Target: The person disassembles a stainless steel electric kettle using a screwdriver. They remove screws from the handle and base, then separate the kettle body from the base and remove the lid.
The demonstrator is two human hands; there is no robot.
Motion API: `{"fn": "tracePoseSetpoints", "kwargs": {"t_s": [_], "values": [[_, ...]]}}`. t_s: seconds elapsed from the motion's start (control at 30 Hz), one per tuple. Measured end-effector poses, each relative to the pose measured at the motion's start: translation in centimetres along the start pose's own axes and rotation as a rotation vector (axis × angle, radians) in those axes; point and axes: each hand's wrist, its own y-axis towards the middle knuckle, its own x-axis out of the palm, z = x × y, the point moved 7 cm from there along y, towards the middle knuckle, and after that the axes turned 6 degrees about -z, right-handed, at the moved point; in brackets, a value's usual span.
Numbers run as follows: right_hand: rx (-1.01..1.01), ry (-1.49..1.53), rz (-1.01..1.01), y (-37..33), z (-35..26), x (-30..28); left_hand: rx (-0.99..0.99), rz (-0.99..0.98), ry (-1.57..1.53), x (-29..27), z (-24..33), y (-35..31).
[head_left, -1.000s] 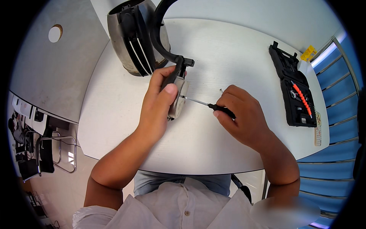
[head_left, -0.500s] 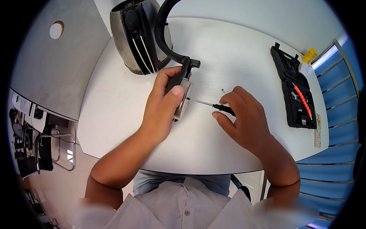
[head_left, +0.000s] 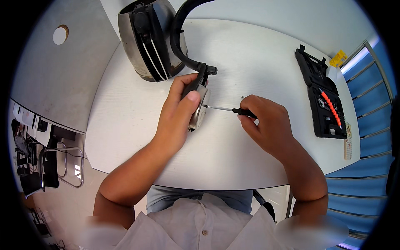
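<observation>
My left hand (head_left: 174,118) is firmly gripping the curved black handle (head_left: 187,61), fingers wrapping behind, thumb lying on its pale end piece (head_left: 198,118). My right hand (head_left: 268,121) is pinching a black-handled screwdriver (head_left: 238,111) between thumb and curled fingers, tip meeting that piece. Handle is sitting over the white table (head_left: 233,160), nearer me than the kettle body (head_left: 161,41). Open tool case (head_left: 314,91) is lying at far right.

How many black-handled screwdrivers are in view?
1 screwdriver, in the right hand, its tip at the detached kettle handle. Others may be hidden in the open tool case.
</observation>
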Motion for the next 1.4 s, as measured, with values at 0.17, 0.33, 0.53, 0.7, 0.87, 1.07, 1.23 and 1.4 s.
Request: {"fn": "tracePoseSetpoints", "kwargs": {"t_s": [0.17,0.33,0.53,0.7,0.87,1.07,1.23,1.4], "values": [[0.017,-0.012,-0.091,0.0,0.1,0.5,0.003,0.000,-0.003,-0.1,-0.2,0.2],[-0.008,0.119,-0.055,0.2,0.1,0.1,0.009,0.016,0.023,-0.2,-0.5,0.4],[0.094,0.169,-0.173,0.3,0.9,1.0,-0.019,0.056,0.074,0.0,-1.0,0.6],[0.140,0.251,-0.223,0.5,2.1,1.9,0.018,0.068,0.075,0.0,-1.2,0.9],[0.209,0.272,-0.263,0.6,2.7,2.1,0.031,0.083,0.160,0.0,-1.0,1.0],[0.221,0.322,-0.251,0.5,2.4,2.1,0.030,0.079,0.127,-0.2,-1.2,1.2],[0.215,0.283,-0.264,0.5,2.1,2.1,0.022,0.046,0.125,0.0,-1.2,1.1],[0.177,0.211,-0.226,0.5,1.9,1.7,0.042,0.060,0.142,0.0,-1.0,1.1]]}}
